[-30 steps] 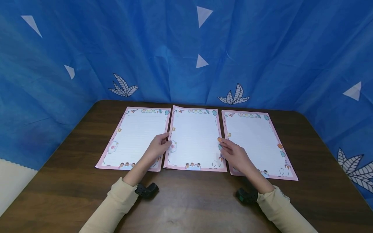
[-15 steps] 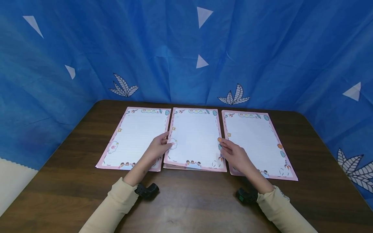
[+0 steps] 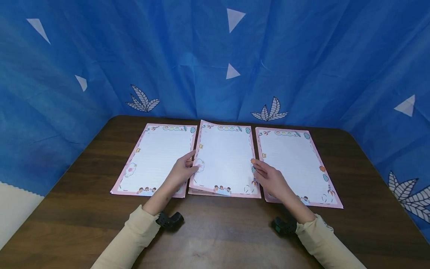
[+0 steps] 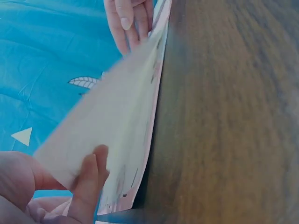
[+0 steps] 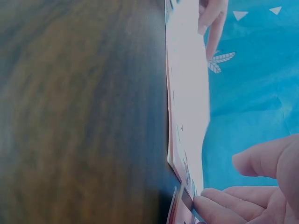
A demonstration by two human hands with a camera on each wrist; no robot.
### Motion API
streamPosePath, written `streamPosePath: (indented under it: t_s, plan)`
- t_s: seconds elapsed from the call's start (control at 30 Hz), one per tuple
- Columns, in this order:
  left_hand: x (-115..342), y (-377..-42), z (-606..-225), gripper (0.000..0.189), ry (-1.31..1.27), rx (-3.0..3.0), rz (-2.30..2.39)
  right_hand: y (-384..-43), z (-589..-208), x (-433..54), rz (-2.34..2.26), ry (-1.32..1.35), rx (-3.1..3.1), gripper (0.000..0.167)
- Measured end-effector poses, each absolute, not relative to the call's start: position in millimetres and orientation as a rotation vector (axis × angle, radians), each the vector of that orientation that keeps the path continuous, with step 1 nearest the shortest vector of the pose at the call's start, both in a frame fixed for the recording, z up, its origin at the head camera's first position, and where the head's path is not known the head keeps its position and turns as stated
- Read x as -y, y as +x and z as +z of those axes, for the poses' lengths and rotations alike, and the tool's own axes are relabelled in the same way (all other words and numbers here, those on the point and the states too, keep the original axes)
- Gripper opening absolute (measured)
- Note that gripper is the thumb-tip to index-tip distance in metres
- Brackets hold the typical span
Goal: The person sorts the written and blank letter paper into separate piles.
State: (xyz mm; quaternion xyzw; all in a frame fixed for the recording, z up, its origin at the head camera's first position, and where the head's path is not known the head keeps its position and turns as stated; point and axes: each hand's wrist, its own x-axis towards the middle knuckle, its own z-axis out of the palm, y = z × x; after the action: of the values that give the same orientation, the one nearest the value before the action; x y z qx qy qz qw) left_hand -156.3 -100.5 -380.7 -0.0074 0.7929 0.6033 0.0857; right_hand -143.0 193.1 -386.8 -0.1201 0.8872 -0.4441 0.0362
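Note:
A stack of pink-bordered writing paper (image 3: pixel 223 160) lies in the middle of the table in the head view. At its left edge my left hand (image 3: pixel 181 170) pinches the top sheet between thumb and fingers. In the left wrist view that sheet (image 4: pixel 107 102) slants up, its left side lifted off the sheets below. My right hand (image 3: pixel 272 181) is at the stack's right edge, over the neighbouring stack. In the right wrist view its fingertips (image 5: pixel 205 205) touch the paper edge, with the thumb (image 5: pixel 252 161) held apart from them.
Similar paper stacks lie close on either side, a left stack (image 3: pixel 161 157) and a right stack (image 3: pixel 295 164). The dark wooden table (image 3: pixel 228 231) extends in front of them. A blue patterned curtain (image 3: pixel 208 56) hangs along the table's back edge.
The top sheet's far left corner lay low half a second ago and is now raised. Compared with one second ago, its near edge has lifted off the stack. My right hand has hardly moved.

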Motion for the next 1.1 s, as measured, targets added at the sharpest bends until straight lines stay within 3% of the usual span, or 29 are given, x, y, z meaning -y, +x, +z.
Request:
streamPosePath:
  t_s: [0.27, 0.47, 1.1]
  plan:
    - [104.9, -159.2, -380.0, 0.057, -0.155, -2.158, 1.946, -143.2, -383.6, -193.5, -1.290, -0.321, -2.769, 0.051]
    - [106.7, -159.8, -379.5, 0.055, -0.211, -2.126, 1.963, -145.6, -379.7, -194.6, -1.499, -0.226, -2.590, 0.058]
    - [110.1, -154.2, -379.9, 0.047, -0.209, -2.141, 1.908, -146.4, -377.2, -196.2, -1.767, -0.011, -2.311, 0.057]
